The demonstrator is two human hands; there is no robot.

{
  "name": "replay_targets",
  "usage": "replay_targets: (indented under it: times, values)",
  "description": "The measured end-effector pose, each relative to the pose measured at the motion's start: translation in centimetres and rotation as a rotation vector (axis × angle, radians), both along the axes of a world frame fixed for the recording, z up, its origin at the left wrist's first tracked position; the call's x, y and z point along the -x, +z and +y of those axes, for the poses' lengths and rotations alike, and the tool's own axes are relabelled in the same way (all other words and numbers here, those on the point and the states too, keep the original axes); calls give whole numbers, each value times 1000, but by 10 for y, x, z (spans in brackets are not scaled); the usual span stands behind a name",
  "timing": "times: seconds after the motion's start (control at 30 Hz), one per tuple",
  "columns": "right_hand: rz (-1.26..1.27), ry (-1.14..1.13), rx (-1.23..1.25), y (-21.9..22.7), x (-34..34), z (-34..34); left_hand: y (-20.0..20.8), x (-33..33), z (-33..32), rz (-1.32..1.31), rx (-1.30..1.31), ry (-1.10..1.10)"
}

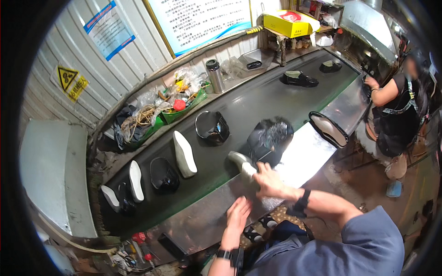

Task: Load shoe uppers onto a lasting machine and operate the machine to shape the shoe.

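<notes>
Held a pale shoe sole (pixel 240 161) in the right hand (pixel 270 182) above the near edge of the dark conveyor belt (pixel 248 99), fingers bent over the near right end and apparently pinching it; could not make out the thumb for blur. Had the sole reaching away from those fingers toward the far left, long axis slanting from near right to far left. Had the left hand (pixel 238 214) farther from it, on the near side above the metal ledge (pixel 198 216), fingers close together, fairly straight and gripping nothing. Saw a black shoe upper (pixel 271 133) just beyond, crowding the far right side; could not tell touching from apart. Saw a glossy upper (pixel 217 132) and a second sole (pixel 185 154) farther left on the belt, and a black-and-white shoe part (pixel 329 129) to the right. Noted a steel thermos (pixel 215 77) behind the belt and a co-worker (pixel 396 103) at far right.
</notes>
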State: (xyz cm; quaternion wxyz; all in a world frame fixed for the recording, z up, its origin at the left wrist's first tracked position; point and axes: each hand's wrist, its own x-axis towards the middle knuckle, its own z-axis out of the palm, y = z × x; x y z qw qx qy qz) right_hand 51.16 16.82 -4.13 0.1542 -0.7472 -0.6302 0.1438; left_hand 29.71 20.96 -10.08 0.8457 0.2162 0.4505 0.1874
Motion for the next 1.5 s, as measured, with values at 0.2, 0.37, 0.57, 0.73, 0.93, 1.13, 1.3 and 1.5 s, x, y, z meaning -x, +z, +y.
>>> replay_targets:
  times: [0.2,0.37,0.57,0.73,0.93,1.13,1.3,1.5]
  values:
    - [207,48,-145,38,59,-78,12,-11,-13,-178,300,176]
    - [315,-54,-351,53,54,-106,32,29,-9,98,-52,121]
    - [426,191,-591,74,70,-99,-6,55,-11,147,-18,677]
    - [534,412,-655,95,84,-92,152,78,-30,-320,-659,-126]
    - [490,637,-679,108,105,-76,179,103,-41,-281,-983,-189]
    - [738,595,-504,134,119,-63,191,123,-51,-417,-1007,-3]
    - [884,506,-281,160,131,-60,206,115,-58,-436,-553,342]
    - [738,538,237,205,122,-76,232,145,-53,-195,-719,424]
